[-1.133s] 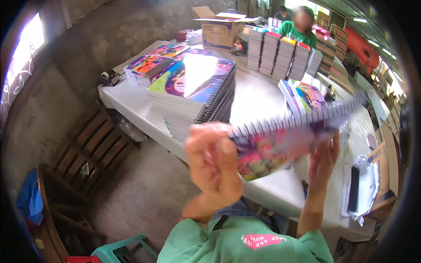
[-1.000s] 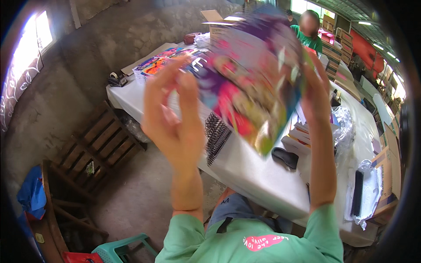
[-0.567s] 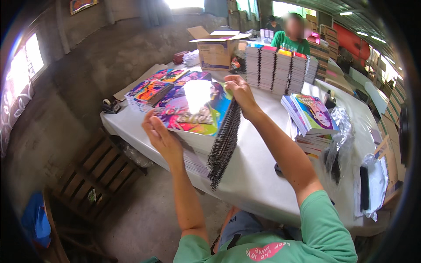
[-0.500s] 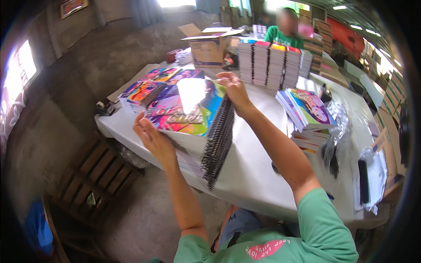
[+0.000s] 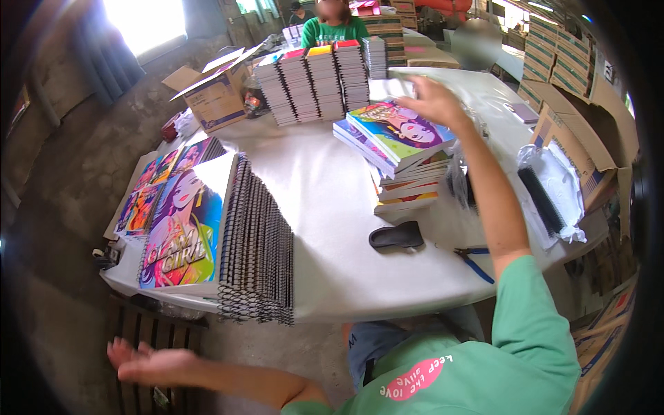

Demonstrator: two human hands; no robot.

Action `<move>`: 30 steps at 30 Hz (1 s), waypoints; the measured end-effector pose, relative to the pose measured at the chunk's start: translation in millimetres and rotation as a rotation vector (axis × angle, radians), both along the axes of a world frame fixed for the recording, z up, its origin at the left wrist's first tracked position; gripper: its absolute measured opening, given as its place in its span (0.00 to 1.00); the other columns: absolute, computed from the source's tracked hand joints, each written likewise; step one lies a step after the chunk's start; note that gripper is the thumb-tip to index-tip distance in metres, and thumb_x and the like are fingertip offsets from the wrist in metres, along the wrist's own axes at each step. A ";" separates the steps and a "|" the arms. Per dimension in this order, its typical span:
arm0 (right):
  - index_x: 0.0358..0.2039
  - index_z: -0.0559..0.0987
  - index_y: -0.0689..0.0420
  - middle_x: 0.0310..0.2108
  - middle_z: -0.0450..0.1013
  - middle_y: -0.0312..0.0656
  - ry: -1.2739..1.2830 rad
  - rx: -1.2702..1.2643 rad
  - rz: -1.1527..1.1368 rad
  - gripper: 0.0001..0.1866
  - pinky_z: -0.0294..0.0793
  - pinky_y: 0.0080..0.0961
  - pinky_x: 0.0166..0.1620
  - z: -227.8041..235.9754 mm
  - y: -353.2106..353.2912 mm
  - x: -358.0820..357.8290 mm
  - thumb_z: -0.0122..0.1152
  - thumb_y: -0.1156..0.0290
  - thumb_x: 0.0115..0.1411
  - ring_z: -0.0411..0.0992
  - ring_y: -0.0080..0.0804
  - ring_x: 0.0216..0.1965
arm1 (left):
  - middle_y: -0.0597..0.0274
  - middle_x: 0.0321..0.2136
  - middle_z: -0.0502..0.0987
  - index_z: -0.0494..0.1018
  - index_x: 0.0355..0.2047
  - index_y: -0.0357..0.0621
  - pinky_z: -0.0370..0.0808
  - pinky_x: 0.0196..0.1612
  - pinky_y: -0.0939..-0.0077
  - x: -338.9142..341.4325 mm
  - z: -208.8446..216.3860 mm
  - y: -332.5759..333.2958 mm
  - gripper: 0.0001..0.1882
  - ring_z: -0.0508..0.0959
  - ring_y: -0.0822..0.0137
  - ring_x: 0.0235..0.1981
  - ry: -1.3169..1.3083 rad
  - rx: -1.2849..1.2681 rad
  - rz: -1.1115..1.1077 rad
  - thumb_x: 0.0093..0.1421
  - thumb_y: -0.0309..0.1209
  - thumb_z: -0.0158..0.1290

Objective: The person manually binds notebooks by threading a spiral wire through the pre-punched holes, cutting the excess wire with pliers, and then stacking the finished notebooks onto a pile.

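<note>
My right hand (image 5: 437,102) reaches over the far edge of a pile of colourful illustrated books (image 5: 408,138), fingers apart, fingertips at the top cover. The pile is uneven, with several books fanned out. My left hand (image 5: 149,363) hangs open and holds nothing, off the table's front edge. Above it on the table stands a tall stack of spiral-bound books (image 5: 183,228), their black coils (image 5: 256,252) facing right. Near the front lie a dark rounded object (image 5: 395,236), whose kind I cannot make out, and cutting pliers with blue handles (image 5: 477,266).
Tall stacks of spiral-bound books (image 5: 311,83) stand at the back beside an open cardboard box (image 5: 214,100). A person in green (image 5: 335,31) is behind them. At right lie black coils in plastic (image 5: 543,197) next to cartons (image 5: 574,135). A slatted wooden bench (image 5: 131,328) stands lower left.
Both hands have left the tall coil-bound stack. The right moved to the book pile on the right; the left dropped away below the table edge. My view has turned right.
</note>
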State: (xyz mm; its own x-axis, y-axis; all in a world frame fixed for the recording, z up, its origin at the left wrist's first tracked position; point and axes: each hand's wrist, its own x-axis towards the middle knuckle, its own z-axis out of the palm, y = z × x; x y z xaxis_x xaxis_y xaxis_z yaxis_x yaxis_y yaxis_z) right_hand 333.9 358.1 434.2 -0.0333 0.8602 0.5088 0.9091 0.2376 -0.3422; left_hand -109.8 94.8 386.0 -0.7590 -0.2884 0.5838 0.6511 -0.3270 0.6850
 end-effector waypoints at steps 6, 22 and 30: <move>0.32 0.79 0.67 0.34 0.75 0.50 0.419 -0.592 -0.078 0.39 0.72 0.32 0.39 -54.5 -5.6 85.4 0.66 0.36 0.42 0.73 0.34 0.37 | 0.68 0.39 0.69 0.65 0.42 0.49 0.70 0.47 0.70 123.1 34.3 -9.9 0.11 0.70 0.68 0.47 0.667 0.674 -0.033 0.65 0.40 0.42; 0.31 0.78 0.55 0.24 0.73 0.42 0.275 0.064 0.587 0.13 0.71 0.23 0.31 -12.6 -173.5 44.8 0.60 0.84 0.44 0.73 0.32 0.25 | 0.48 0.49 0.67 0.65 0.54 0.41 0.47 0.60 0.42 300.6 5.6 54.8 0.26 0.65 0.44 0.55 1.079 -0.444 -0.577 0.58 0.40 0.51; 0.51 0.71 0.57 0.46 0.73 0.38 0.879 -0.160 0.588 0.20 0.74 0.24 0.46 -110.9 -212.2 145.4 0.59 0.74 0.57 0.72 0.27 0.44 | 0.73 0.23 0.68 0.74 0.31 0.56 0.52 0.44 0.64 293.1 -106.0 36.3 0.09 0.67 0.69 0.31 1.199 -0.779 -0.753 0.47 0.33 0.57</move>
